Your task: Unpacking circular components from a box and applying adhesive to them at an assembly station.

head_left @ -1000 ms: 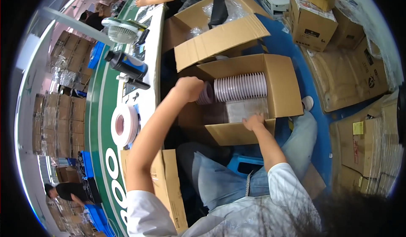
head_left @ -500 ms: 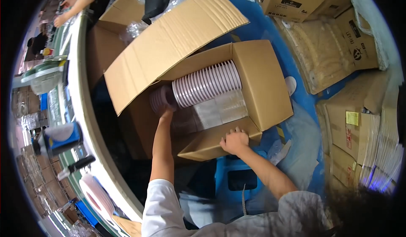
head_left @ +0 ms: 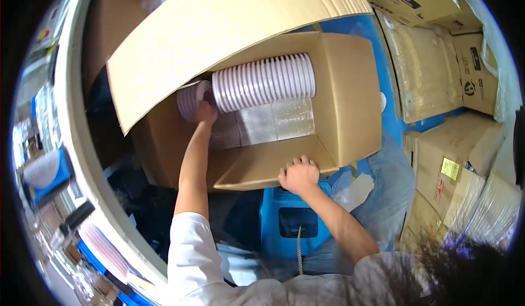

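An open cardboard box (head_left: 350,104) lies in front of me, with a long row of pale pinkish-white rings (head_left: 262,82) stacked side by side along its far wall. To the left of that row, a shorter stack of the same rings (head_left: 188,103) sits in the shade of the raised flap. My left hand (head_left: 205,112) reaches inside and is closed on that short stack at its open end; the fingertips are partly hidden. Curled over the box's near flap (head_left: 257,172), my right hand (head_left: 299,176) grips its edge. Clear plastic-wrapped packs (head_left: 273,123) cover the bottom of the box.
A large raised cardboard flap (head_left: 229,38) slants over the box's far left side. On the left runs a white table edge (head_left: 82,131). A blue plastic stool (head_left: 270,224) stands below the box. More cartons (head_left: 454,153) are stacked at the right.
My view has shifted and moved closer, so the box appears larger and farther left. My left hand stays at the short ring stack, and my right hand stays on the near flap.
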Demonstrator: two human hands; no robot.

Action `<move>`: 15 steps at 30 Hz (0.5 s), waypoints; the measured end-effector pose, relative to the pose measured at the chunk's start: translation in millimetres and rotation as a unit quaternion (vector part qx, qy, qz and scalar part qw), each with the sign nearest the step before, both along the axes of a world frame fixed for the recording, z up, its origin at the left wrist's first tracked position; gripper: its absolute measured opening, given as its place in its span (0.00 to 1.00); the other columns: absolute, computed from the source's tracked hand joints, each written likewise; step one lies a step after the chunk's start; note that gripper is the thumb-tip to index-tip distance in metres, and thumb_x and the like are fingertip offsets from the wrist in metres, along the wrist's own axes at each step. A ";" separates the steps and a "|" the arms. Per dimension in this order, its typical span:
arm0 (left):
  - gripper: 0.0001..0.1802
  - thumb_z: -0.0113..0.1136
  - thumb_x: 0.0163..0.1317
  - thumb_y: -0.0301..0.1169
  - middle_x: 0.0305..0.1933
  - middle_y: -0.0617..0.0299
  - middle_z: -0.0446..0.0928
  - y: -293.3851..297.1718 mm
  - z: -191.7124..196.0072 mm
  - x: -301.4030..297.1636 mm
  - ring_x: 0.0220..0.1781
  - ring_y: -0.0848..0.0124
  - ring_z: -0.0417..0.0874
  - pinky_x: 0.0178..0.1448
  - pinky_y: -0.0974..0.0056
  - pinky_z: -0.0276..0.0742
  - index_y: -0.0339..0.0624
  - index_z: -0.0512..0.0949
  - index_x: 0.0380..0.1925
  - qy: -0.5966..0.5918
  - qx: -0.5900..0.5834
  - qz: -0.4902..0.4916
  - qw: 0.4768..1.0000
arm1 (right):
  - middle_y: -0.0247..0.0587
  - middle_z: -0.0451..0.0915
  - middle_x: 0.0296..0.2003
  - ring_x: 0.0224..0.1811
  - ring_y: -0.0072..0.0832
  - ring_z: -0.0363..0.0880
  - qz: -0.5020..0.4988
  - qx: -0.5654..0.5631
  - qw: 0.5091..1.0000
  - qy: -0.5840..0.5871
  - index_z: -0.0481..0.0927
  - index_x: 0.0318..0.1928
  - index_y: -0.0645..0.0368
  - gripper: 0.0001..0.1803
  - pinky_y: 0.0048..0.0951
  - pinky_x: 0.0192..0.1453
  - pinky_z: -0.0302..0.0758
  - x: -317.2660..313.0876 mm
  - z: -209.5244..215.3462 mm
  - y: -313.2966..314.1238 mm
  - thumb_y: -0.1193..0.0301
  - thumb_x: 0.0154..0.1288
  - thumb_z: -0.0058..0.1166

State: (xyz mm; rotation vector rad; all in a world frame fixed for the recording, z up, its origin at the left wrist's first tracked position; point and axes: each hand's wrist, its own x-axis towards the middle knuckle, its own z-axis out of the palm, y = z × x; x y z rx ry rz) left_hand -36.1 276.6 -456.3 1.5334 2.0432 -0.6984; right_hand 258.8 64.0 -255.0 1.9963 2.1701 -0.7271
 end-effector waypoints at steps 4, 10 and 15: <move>0.28 0.41 0.68 0.41 0.73 0.56 0.56 -39.9 64.5 -125.8 0.75 0.55 0.48 0.74 0.47 0.32 0.42 0.64 0.66 0.325 -0.118 -0.517 0.783 | 0.43 0.82 0.32 0.40 0.39 0.78 0.048 0.009 0.997 0.054 0.85 0.28 0.57 0.21 0.42 0.41 0.74 -50.5 27.9 31.1 0.54 0.56 0.46; 0.31 0.44 0.65 0.47 0.74 0.58 0.55 -74.8 219.8 65.9 0.76 0.58 0.50 0.73 0.46 0.36 0.46 0.64 0.66 0.197 -0.234 -0.293 0.906 | 0.48 0.82 0.35 0.46 0.44 0.78 0.022 -0.052 0.993 0.106 0.84 0.34 0.60 0.24 0.44 0.50 0.75 -27.2 11.6 20.6 0.54 0.60 0.42; 0.26 0.49 0.65 0.44 0.60 0.44 0.71 -95.1 278.9 106.1 0.66 0.51 0.68 0.66 0.52 0.61 0.35 0.74 0.54 -0.229 -0.037 -0.079 0.969 | 0.43 0.81 0.47 0.56 0.34 0.74 -0.141 -0.199 0.895 0.372 0.82 0.42 0.60 0.32 0.40 0.57 0.68 -5.0 -20.3 61.4 0.43 0.64 0.43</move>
